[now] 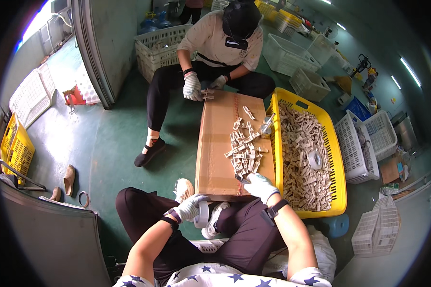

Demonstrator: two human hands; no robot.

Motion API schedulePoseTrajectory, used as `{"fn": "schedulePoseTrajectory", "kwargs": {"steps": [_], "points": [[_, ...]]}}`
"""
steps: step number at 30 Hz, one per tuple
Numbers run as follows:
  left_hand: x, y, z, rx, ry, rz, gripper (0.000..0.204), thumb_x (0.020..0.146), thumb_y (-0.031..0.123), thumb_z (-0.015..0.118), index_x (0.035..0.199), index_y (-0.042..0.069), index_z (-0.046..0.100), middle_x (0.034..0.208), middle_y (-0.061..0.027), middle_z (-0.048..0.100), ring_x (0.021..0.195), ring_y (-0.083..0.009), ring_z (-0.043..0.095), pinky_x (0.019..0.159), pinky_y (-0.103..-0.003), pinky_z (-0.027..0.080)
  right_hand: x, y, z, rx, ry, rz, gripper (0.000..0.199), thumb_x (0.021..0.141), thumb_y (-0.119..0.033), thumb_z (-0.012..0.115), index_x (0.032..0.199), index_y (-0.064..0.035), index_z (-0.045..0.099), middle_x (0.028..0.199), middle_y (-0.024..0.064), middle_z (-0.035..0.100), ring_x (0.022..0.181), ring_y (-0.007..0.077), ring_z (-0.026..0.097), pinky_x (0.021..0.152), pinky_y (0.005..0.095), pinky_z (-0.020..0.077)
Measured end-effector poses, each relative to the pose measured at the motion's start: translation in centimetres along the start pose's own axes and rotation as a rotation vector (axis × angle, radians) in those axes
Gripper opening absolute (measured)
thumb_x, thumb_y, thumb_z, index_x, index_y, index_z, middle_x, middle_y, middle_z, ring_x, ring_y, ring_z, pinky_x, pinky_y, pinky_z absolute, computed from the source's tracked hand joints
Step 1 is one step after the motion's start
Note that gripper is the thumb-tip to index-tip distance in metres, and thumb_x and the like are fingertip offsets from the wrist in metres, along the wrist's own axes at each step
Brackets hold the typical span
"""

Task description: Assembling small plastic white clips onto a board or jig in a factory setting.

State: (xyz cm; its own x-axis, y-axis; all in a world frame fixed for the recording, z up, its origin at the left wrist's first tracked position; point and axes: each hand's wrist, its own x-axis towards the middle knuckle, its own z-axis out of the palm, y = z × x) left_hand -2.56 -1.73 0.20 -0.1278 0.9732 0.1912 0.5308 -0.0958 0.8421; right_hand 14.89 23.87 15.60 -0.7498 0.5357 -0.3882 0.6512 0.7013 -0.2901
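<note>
My left hand (189,206), in a white glove, grips a roll of tape (202,215) just off the near left corner of a brown cardboard box (217,143). My right hand (258,184), also gloved, rests on the box's near right edge with its fingers closed around a small dark tool or piece that I cannot make out. Right beyond it lies a pile of small pale wooden pieces (244,152) on the box top. Across the box sits another person whose gloved hands (194,87) hold pieces at the far edge.
A yellow crate (334,158) full of the same pale pieces, with a tape roll (315,159) on top, stands right of the box. White crates (364,143) sit further right and behind the other person. A grey panel (52,239) rises at lower left.
</note>
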Motion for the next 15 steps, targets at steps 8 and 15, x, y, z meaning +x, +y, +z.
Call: {"fn": "schedulePoseTrajectory", "kwargs": {"steps": [8,15], "points": [[0.8,-1.9,2.9,-0.333,0.008,-0.145,0.059,0.071,-0.019,0.056,0.121,0.012,0.061,0.114,-0.0092,0.062,0.106,-0.0258,0.060,0.090,-0.033,0.048,2.4,2.2,2.7,-0.225,0.074,0.252,0.027,0.079,-0.017,0.061,0.100,-0.0033,0.069,0.102,0.0225,0.069,0.094,0.0352,0.069,0.082,0.0452,0.0557],[-1.0,-8.4,5.3,-0.655,-0.042,-0.289,0.070,0.065,-0.018,0.068,0.126,0.014,0.057,0.117,-0.0084,0.058,0.108,-0.0229,0.058,0.092,-0.035,0.049,3.2,-0.9,3.6,-0.332,0.099,0.172,0.021,0.083,-0.026,0.062,0.093,-0.0112,0.074,0.094,0.0122,0.073,0.089,0.0283,0.070,0.072,0.0438,0.0558]]}}
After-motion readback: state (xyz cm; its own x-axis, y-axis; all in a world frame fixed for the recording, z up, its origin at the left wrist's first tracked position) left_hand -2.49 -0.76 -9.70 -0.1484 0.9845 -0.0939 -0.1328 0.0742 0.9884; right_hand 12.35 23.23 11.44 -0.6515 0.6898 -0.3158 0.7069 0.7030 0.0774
